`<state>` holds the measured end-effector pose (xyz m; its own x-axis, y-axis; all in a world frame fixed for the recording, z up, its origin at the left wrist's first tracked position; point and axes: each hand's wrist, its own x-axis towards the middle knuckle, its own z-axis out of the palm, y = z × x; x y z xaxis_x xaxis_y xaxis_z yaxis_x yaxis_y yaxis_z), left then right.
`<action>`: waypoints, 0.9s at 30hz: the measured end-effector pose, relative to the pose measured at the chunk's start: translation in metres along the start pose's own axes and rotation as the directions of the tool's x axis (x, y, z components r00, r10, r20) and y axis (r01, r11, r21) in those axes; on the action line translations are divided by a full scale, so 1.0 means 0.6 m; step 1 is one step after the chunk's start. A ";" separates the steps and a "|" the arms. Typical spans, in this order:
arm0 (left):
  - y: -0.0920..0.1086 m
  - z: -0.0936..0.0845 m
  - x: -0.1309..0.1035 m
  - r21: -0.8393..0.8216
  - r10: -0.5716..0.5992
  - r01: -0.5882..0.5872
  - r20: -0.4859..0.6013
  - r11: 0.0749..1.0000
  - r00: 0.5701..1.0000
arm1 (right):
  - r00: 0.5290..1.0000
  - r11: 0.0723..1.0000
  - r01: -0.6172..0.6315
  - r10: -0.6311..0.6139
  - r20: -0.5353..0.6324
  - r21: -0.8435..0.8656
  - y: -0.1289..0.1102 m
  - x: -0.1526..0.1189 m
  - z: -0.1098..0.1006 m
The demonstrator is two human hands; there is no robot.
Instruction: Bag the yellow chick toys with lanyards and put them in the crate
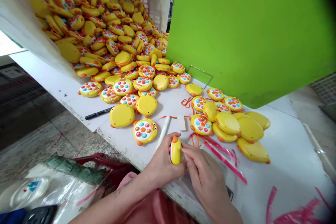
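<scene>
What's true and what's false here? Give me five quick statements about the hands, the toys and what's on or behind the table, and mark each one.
1. The left hand holds a yellow toy, with the right hand close at its edge. True.
2. The yellow toy's dotted face is turned straight to the camera. False: it is seen edge-on.
3. Bright pink strips lie on the white table. True.
4. All the other toys lie dotted side up. False: several show plain yellow backs, such as the toy near the table's edge.
5. A black pen lies to the left of the hands. True.
</scene>
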<state>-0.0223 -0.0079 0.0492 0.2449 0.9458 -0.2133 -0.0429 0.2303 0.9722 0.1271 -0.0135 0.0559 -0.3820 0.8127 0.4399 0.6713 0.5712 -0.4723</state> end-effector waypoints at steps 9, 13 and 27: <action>-0.002 -0.002 0.003 -0.024 -0.042 0.042 0.016 0.999 0.999 | 0.993 0.991 0.084 -0.092 -0.076 -0.106 -0.011 -0.006 0.003; -0.002 -0.002 0.003 -0.008 -0.038 0.038 0.009 0.999 0.999 | 0.997 0.997 0.046 -0.050 -0.060 -0.068 -0.012 -0.008 0.001; -0.007 -0.001 0.006 0.068 0.000 0.002 -0.025 0.998 1.000 | 1.000 0.992 0.010 -0.009 0.010 -0.126 -0.014 0.007 -0.013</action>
<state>-0.0219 -0.0055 0.0441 0.2204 0.9512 -0.2157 0.0231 0.2160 0.9761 0.1249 -0.0156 0.0677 -0.3945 0.8088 0.4362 0.7420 0.5604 -0.3679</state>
